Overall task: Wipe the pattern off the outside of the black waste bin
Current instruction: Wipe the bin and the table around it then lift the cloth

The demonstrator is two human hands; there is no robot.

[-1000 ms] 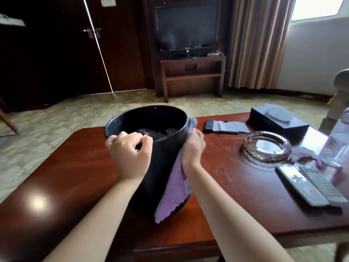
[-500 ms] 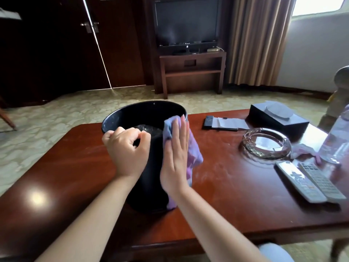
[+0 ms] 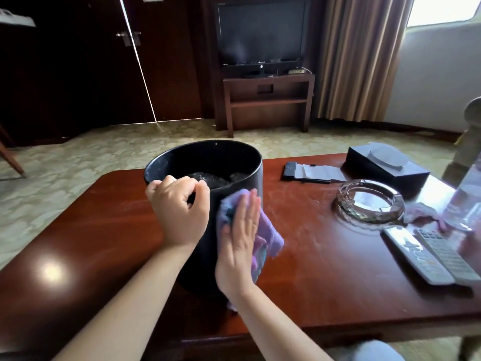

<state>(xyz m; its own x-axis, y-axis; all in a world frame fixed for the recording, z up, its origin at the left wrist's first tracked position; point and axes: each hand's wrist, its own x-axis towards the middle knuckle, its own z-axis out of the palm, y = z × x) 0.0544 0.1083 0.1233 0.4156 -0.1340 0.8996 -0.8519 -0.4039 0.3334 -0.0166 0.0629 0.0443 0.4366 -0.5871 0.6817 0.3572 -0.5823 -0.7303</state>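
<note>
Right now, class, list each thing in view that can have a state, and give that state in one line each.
Black waste bin: upright on the table, something dark inside.
Left hand: grips the bin's near rim.
Right hand: fingers straight, presses the cloth to the bin's side.
Purple cloth: bunched against the bin.
Television: screen dark.
Glass ashtray: upright.
Two remotes: flat, side by side.
Curtain: hangs drawn beside the window.

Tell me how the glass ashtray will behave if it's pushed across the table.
The glass ashtray looks thick and low, so it's probably heavy and unlikely to tip. On the glossy table it would likely slide rather than roll. Being glass, it may chip against the remotes.
</note>
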